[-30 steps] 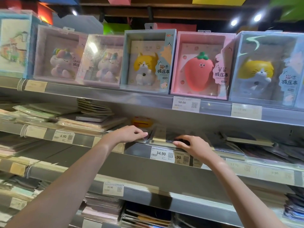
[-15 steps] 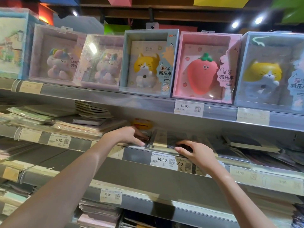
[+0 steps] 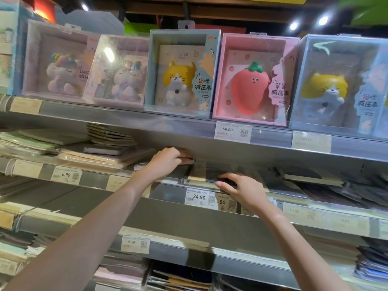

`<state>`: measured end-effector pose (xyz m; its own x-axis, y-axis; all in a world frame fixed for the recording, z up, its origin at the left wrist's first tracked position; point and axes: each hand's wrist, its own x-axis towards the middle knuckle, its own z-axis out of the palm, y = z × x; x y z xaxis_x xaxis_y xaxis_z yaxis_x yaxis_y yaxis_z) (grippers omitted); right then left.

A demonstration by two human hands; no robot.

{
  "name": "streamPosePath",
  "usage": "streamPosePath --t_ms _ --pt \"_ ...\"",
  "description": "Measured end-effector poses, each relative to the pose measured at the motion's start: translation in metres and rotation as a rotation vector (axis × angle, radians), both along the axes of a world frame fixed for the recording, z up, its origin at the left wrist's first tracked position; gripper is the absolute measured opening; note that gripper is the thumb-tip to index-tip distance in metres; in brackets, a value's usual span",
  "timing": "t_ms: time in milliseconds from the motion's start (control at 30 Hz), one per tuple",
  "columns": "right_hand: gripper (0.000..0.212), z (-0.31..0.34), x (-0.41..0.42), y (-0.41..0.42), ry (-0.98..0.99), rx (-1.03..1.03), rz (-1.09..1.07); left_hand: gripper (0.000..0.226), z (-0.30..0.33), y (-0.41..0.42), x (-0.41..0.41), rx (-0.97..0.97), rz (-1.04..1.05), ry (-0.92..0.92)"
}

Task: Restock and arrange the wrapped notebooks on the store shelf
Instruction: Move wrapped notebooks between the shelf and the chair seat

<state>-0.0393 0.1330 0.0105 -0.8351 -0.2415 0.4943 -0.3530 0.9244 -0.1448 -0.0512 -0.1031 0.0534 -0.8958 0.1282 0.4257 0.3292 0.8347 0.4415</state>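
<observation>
Both hands on shelf above 34.90 tag [image 3: 199, 197]: my left hand [image 3: 167, 159] clasps pinkish wrapped notebook [image 3: 186, 160], right hand [image 3: 235, 184] presses dark notebook [image 3: 218, 175] flat, squaring stack.

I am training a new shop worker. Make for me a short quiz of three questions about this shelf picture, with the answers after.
1. True or false: the right hand rests on the dark wrapped notebook at the front edge of the middle shelf.
2. Which price tag sits just below the right hand? A) 6.90 B) 34.90 C) 58.00
3. Fill in: the boxed toy directly above the 58.00 tag is shaped like a ____.

Key:
1. True.
2. B, the 34.90 tag.
3. Strawberry; it stands in the pink box. Meanwhile the left hand grips a notebook further back.
</observation>
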Motion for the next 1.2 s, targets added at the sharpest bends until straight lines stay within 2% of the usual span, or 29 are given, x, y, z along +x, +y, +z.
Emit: streamPosePath --t_ms 133,367,467,700,767,867,933,1033,1200 --pt "0.051 0.004 0.003 0.013 -0.047 -0.023 0.038 0.025 0.001 0.027 0.01 -0.041 -0.123 0.048" --pt "0.057 0.009 0.016 0.084 -0.064 0.005 -0.158 0.028 -0.009 0.084 0.023 -0.205 -0.176 0.103" --pt "0.057 0.012 0.022 0.107 -0.095 0.006 -0.21 0.03 -0.014 0.102 0.023 -0.213 -0.169 0.137" --pt "0.055 0.017 0.025 0.116 -0.207 -0.184 -0.035 0.034 -0.01 0.11 0.023 -0.278 -0.162 0.08" --pt "0.052 0.02 0.025 0.115 -0.244 -0.2 -0.012 0.033 -0.008 0.105 0.023 -0.246 -0.197 0.032" --pt "0.045 0.019 0.023 0.115 -0.24 -0.209 -0.034 0.03 -0.004 0.091 0.016 -0.026 -0.241 -0.021" --pt "0.041 0.014 0.02 0.116 -0.181 -0.167 -0.088 0.028 -0.001 0.075 0.005 0.064 -0.16 0.004" --pt "0.042 0.01 0.018 0.113 -0.109 -0.104 -0.166 0.02 -0.001 0.053 -0.003 0.077 0.025 -0.057" --pt "0.046 0.003 0.023 0.109 0.005 -0.083 -0.224 0.039 -0.011 0.046 -0.002 0.133 0.132 -0.225"
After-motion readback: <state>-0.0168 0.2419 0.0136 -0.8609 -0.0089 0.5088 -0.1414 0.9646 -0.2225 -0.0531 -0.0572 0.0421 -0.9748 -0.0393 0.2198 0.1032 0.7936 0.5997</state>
